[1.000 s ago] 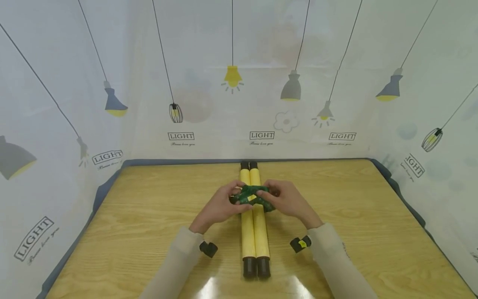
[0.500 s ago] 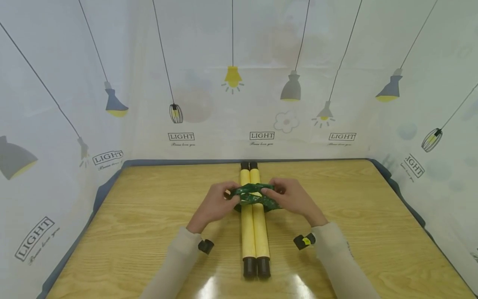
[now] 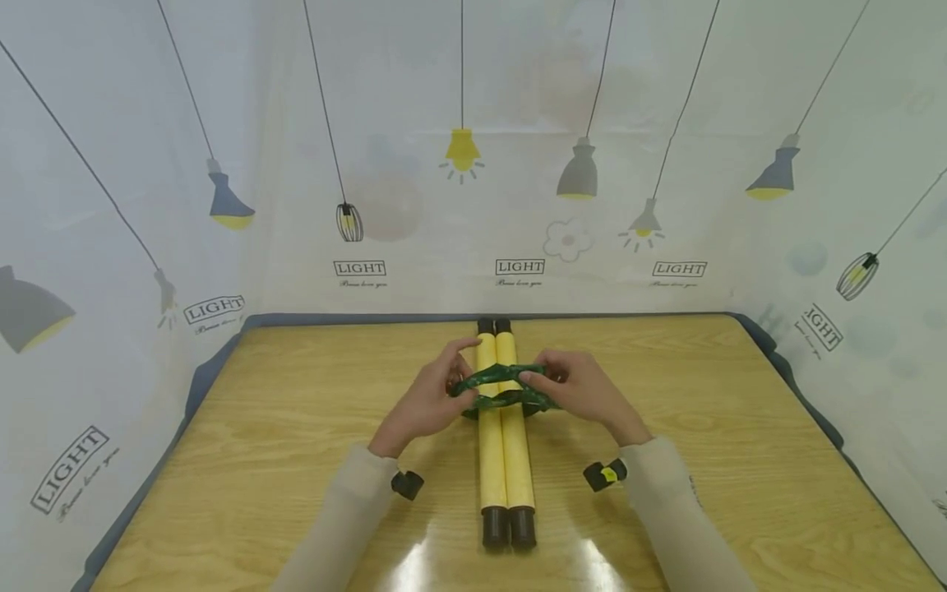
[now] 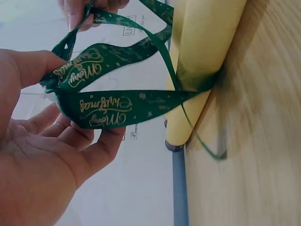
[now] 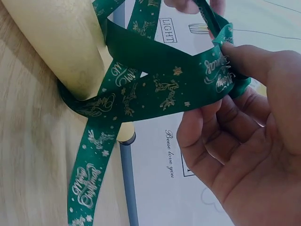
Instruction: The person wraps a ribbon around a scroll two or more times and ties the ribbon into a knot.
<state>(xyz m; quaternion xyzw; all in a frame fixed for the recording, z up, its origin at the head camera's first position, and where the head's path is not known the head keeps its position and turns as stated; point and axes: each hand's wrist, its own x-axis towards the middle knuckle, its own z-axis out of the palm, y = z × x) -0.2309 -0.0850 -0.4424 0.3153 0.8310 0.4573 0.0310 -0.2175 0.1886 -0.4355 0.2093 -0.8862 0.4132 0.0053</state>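
Two yellow tubes with dark end caps lie side by side on the table. A green ribbon printed with gold "Merry Christmas" lettering passes around them and forms loops above. My left hand, left of the tubes, pinches a ribbon loop with the thumb; its index finger reaches out over the tubes in the head view. On the other side, my right hand pinches the ribbon between thumb and fingers. One ribbon tail hangs toward the table in the right wrist view. The ribbon under the tubes is hidden.
The wooden table is ringed at the back and sides by a pale curtain printed with hanging lamps. A dark blue edge runs along the table's far side. Black wrist cameras sit at both sleeves.
Both hands have drawn slightly apart, stretching the bunched ribbon into two open strands across the tubes. The left index finger has lifted away from the ribbon. The tubes stay in place.
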